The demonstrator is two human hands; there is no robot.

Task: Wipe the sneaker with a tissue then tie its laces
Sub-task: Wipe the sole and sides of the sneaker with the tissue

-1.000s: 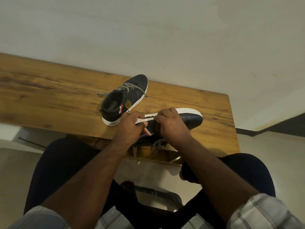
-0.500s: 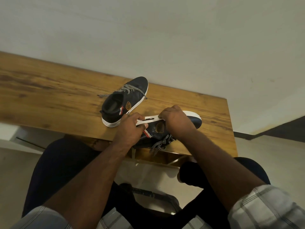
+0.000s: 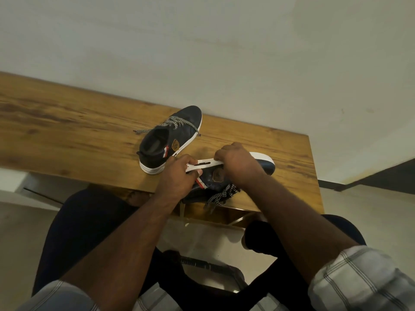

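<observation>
Two hands (image 3: 177,176) (image 3: 238,162) grip a sneaker (image 3: 265,163) beside its mate (image 3: 173,138).

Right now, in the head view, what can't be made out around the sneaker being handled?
- Tissue: none visible; the right hand covers the white sole edge of the tilted dark navy sneaker where its fingers curl.
- Its speckled black-and-white laces: tied or loose unclear, partly behind the right forearm.
- Left hand: grips the heel end; fingertips hidden behind the sole.
- Brown side badge: too small to read.
- Wooden table: left end cut off by the frame edge.
</observation>
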